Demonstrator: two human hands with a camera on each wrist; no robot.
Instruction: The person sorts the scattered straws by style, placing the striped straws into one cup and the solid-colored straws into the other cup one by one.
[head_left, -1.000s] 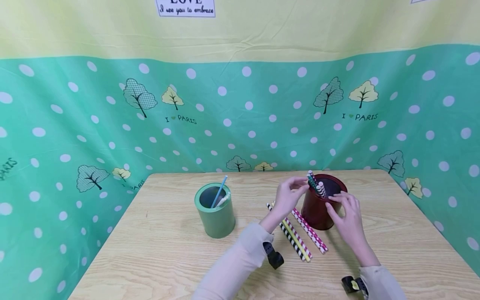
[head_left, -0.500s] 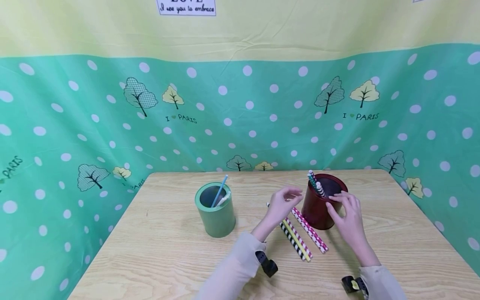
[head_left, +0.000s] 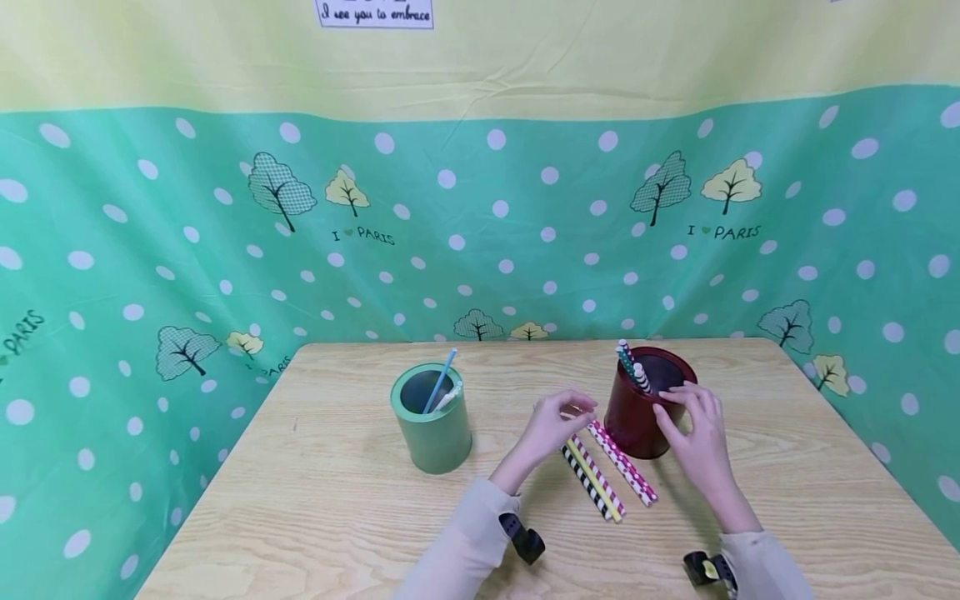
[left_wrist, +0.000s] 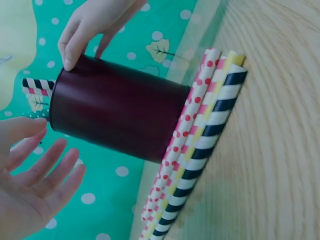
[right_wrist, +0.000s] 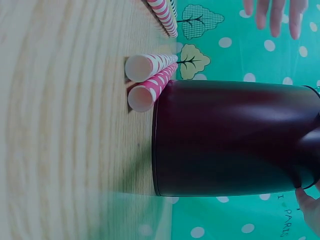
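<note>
In the head view, my right hand [head_left: 701, 442] grips the near right rim of a dark red cylindrical cup [head_left: 630, 425]. Several patterned paper straws [head_left: 627, 367] stand in that cup, leaning on its left rim. My left hand [head_left: 549, 427] is left of the cup, above the table, its fingers loosely bent and holding nothing; the left wrist view shows the same hand [left_wrist: 37, 185] with its fingers spread. Below it lie a black-striped straw [left_wrist: 200, 150], a yellow straw [head_left: 593, 481], a pink-striped straw [head_left: 603, 479] and pink dotted straws [left_wrist: 186, 120] on the table.
A green cup [head_left: 438, 442] stands upright to the left, with a blue straw [head_left: 441, 380] and a pale straw [head_left: 449, 397] in it. The wooden table [head_left: 322, 483] ends at a polka-dot cloth [head_left: 420, 250] behind and on both sides.
My left hand has let go of the straws in the red cup and drawn back left and down toward the loose straws. The right hand stays at the cup's rim.
</note>
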